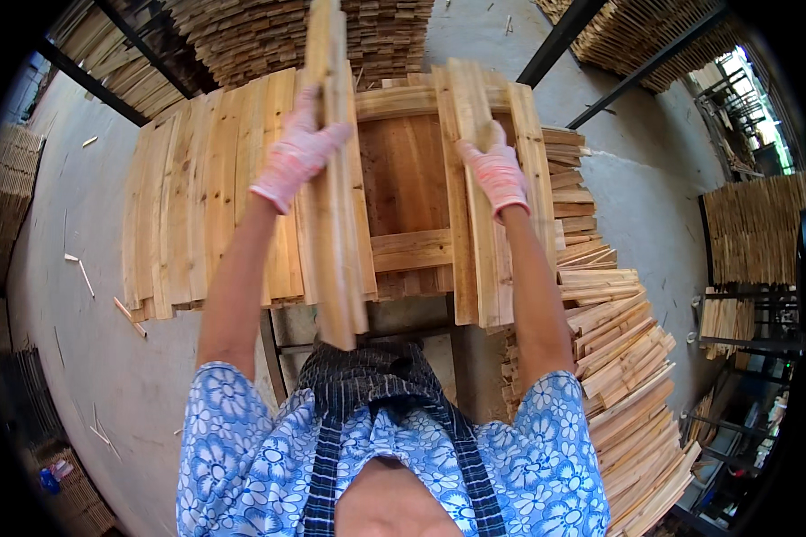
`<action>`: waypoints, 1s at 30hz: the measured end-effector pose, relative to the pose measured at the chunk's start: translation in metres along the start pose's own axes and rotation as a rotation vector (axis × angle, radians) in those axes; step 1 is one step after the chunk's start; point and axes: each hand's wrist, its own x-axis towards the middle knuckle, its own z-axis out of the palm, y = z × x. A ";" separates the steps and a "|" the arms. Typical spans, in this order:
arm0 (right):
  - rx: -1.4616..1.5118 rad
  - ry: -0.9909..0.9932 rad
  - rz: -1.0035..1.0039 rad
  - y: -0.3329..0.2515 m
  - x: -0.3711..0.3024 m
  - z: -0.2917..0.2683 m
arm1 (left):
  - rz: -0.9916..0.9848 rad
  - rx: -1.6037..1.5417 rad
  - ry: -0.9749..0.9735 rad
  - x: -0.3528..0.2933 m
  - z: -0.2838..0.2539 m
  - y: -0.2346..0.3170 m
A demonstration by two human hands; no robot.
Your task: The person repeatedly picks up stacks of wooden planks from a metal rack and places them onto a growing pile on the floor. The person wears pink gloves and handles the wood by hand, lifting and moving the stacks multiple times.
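Sorting surface: a row of pale boards [206,188] lies side by side over the left part, edges close together, lower ends slightly uneven. The middle is open, showing a brown panel [407,170] with a crosspiece [412,249] along its near side. Right of the opening, a smaller group of boards [471,242] lies lengthwise.

Hands: both gloved, well apart. Left hand [303,148] is clamped on a few long boards [333,224], which are at the right end of the row, their near ends reaching past its lower edge. These boards are motion-blurred, so their exact count and whether they touch the row cannot be told. Right hand [495,170] is on the smaller group, thumb toward the opening; whether its fingers close around a board cannot be told.

Progress (judged from layout): partway. The left part looks laid out; the boards in the left hand are not yet set down, and the middle is uncovered. Much material appears to be left: a large fanned pile [631,358] lies to the right, beside the person. Further stacks [331,36] stand beyond the far edge.
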 end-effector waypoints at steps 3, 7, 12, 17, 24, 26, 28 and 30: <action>-0.330 0.031 0.025 -0.037 -0.015 0.019 | 0.036 0.438 0.117 0.000 -0.063 -0.016; -0.507 0.067 0.050 -0.051 -0.020 0.017 | -0.414 1.034 0.090 -0.030 -0.084 -0.047; -0.389 0.058 -0.091 -0.071 -0.006 0.046 | -0.440 0.731 0.212 -0.055 -0.122 -0.067; -0.412 0.192 -0.126 -0.077 0.028 0.119 | -0.248 0.402 0.342 -0.063 -0.186 -0.048; -0.255 0.004 -0.241 -0.087 0.038 0.081 | -0.460 0.846 0.307 -0.083 -0.175 -0.050; -0.656 0.090 -0.300 -0.122 0.010 0.050 | -0.490 1.041 0.231 -0.084 -0.151 -0.068; -0.789 0.029 -0.603 -0.170 -0.035 0.057 | -0.405 1.148 0.362 -0.082 -0.145 -0.086; -0.755 -0.241 -0.883 -0.205 -0.077 0.090 | -0.408 1.153 0.351 -0.079 -0.134 -0.102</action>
